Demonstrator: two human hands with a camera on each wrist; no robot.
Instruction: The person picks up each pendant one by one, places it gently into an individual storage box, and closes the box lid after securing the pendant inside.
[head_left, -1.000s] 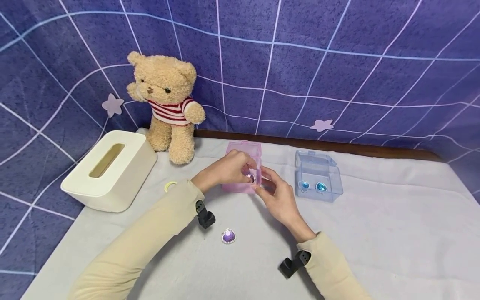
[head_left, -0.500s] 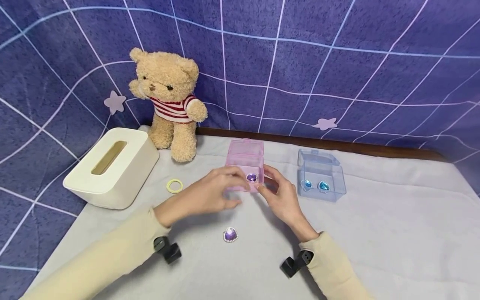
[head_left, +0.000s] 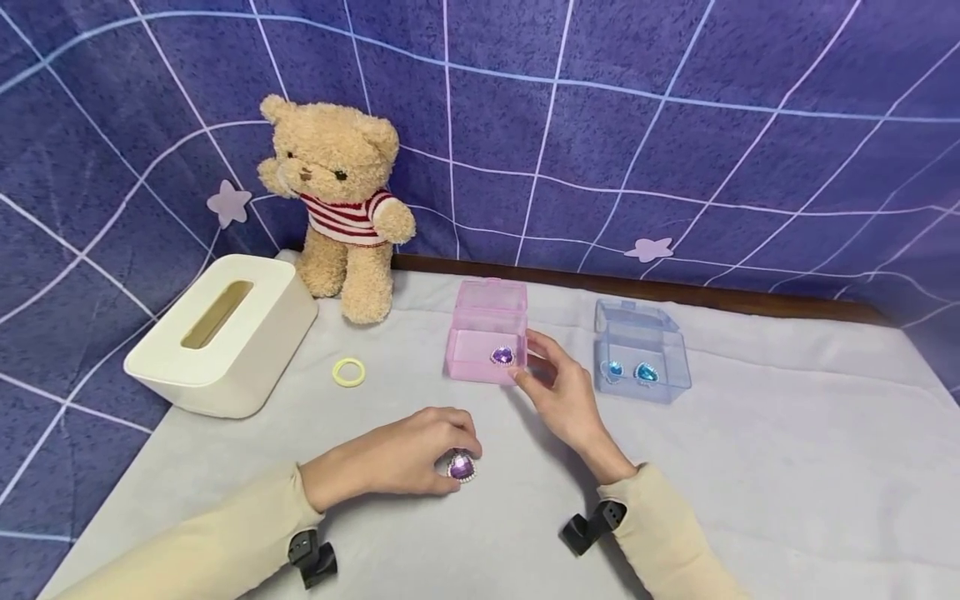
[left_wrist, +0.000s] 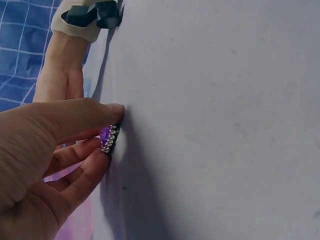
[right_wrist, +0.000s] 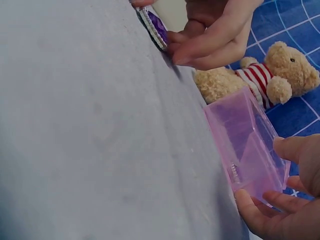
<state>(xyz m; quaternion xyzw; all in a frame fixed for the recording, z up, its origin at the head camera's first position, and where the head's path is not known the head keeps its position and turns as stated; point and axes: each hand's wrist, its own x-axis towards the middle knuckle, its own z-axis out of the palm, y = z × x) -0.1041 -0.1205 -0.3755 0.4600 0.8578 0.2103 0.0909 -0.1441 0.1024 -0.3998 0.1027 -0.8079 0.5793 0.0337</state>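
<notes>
My left hand (head_left: 401, 457) is over the cloth in front of the pink box and pinches a purple heart-shaped gem (head_left: 461, 468) between thumb and fingers. White beads edge the gem, which the left wrist view shows side-on as a beaded rim (left_wrist: 112, 137). At the right side of the open pink clear plastic box (head_left: 467, 369), my right hand (head_left: 566, 408) grips the wall, thumb at the front corner and fingers behind. Inside that box, near its right wall, lies a second purple gem (head_left: 502, 356). The right wrist view shows the raised pink lid.
Right of the pink box stands an open blue clear box (head_left: 675, 367) with two blue gems (head_left: 647, 372) in it. A yellow ring (head_left: 348, 372) lies left, near a white tissue box (head_left: 262, 358). A teddy bear (head_left: 341, 225) stands at the back against the purple curtain.
My left hand has left the pink box, where a purple gem now lies, and moved down toward me onto the other purple gem. The right hand has stayed on the box.
</notes>
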